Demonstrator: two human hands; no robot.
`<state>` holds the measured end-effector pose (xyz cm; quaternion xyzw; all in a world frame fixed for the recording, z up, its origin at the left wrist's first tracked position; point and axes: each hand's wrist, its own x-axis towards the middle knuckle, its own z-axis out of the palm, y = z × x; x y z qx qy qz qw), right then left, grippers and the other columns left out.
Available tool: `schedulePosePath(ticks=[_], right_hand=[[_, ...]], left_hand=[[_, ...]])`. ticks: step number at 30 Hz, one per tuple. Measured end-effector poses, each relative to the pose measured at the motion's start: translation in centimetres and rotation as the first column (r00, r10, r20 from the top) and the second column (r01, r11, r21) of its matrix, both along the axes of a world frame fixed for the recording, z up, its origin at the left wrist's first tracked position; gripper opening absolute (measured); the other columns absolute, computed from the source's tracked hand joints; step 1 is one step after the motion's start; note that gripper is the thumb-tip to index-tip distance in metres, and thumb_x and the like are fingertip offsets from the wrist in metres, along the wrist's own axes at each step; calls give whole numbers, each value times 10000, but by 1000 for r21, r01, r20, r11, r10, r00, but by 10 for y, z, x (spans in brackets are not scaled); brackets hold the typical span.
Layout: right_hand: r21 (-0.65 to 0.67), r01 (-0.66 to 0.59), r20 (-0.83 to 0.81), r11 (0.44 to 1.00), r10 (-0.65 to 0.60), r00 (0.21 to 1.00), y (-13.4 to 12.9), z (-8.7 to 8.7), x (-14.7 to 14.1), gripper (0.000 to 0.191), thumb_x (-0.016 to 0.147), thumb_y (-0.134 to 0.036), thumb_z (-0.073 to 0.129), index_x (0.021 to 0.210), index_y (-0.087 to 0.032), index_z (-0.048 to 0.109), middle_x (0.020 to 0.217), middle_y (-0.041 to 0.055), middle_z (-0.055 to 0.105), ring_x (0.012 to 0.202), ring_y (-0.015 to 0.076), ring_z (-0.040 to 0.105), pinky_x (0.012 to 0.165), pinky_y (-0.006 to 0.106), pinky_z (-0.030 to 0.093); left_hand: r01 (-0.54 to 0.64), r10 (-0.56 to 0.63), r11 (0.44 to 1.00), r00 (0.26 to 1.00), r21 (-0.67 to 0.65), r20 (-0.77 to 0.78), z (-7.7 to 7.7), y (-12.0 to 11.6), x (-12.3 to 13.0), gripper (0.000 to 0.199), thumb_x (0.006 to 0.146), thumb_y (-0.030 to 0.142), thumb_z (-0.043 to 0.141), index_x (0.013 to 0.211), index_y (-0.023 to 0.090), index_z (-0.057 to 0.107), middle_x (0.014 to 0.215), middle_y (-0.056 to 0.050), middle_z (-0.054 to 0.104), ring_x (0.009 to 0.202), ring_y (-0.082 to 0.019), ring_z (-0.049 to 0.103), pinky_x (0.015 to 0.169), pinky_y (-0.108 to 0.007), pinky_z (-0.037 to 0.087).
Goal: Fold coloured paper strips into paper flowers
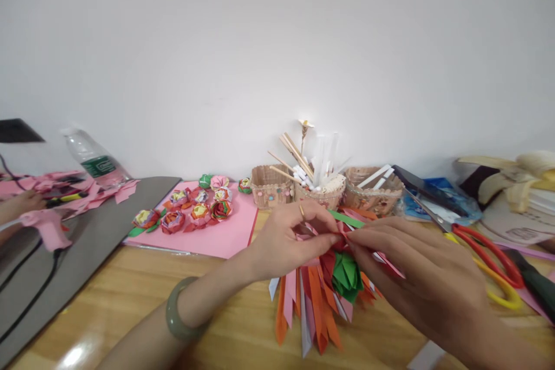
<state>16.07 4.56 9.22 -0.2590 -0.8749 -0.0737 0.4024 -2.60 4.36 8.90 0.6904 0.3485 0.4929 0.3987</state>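
Observation:
My left hand [291, 244], with a ring and a green bangle on that arm, pinches a small red folded paper piece [342, 237] between thumb and fingertips. From the other side my right hand [427, 266] closes its fingertips on the same piece. Just below the fingers hangs a green folded paper part [347, 277]. Under both hands, a pile of folded paper strips [321, 318] in orange, pink, red and pale purple fans out on the wooden table [225, 306]. My fingers partly hide the held piece.
Several paper flowers [199, 214] lie on a pink sheet [236, 231]. Woven baskets [272, 185] with sticks stand by the wall. At right are scissors [489, 254] and a banana [498, 182]. A pink glue gun [48, 228], bottle [97, 159] and another person's hand [23, 205] are left.

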Motion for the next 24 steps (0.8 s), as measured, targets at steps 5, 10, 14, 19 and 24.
schedulePosePath(ticks=[5, 10, 14, 19, 24], right_hand=[[182, -20, 8, 983, 19, 1000, 1, -2, 4, 218, 794, -130, 622, 965, -265, 622, 762, 3, 751, 680, 185, 701, 635, 306, 550], [-26, -43, -121, 999, 39, 992, 2, 2, 1, 147, 806, -143, 590, 866, -275, 616, 713, -9, 731, 624, 166, 686, 564, 281, 544], [-205, -53, -200, 977, 11, 980, 5, 3, 0, 101, 805, -153, 595, 808, -253, 607, 701, -15, 706, 597, 142, 656, 545, 258, 521], [-434, -57, -200, 899, -34, 979, 7, 3, 0, 25, 805, -232, 619, 820, -236, 639, 755, 1, 719, 677, 162, 675, 586, 250, 534], [-389, -39, -181, 921, -35, 983, 5, 2, -2, 60, 809, -218, 602, 753, -239, 605, 695, 8, 693, 638, 176, 648, 572, 287, 519]], left_hand=[[-67, 67, 957, 998, 283, 8, -3, -1, -1, 112, 756, 114, 606, 703, 197, 659, 690, -32, 643, 677, -151, 602, 646, -279, 477], [-33, 27, 985, 999, 169, 38, -1, 0, 0, 81, 769, 142, 623, 725, 191, 670, 741, -43, 662, 706, -151, 619, 661, -283, 494], [67, -46, 980, 992, -187, 118, 0, 4, 2, 69, 691, 181, 696, 711, 163, 633, 732, -34, 651, 662, -142, 613, 624, -277, 496], [56, -12, 958, 988, -280, 155, -5, 8, 2, 127, 668, 221, 709, 666, 153, 601, 653, -6, 614, 578, -105, 552, 559, -245, 435], [-18, 35, 986, 994, -165, 100, -5, 5, 3, 79, 691, 159, 640, 635, 161, 585, 613, 7, 567, 548, -95, 501, 516, -230, 391]])
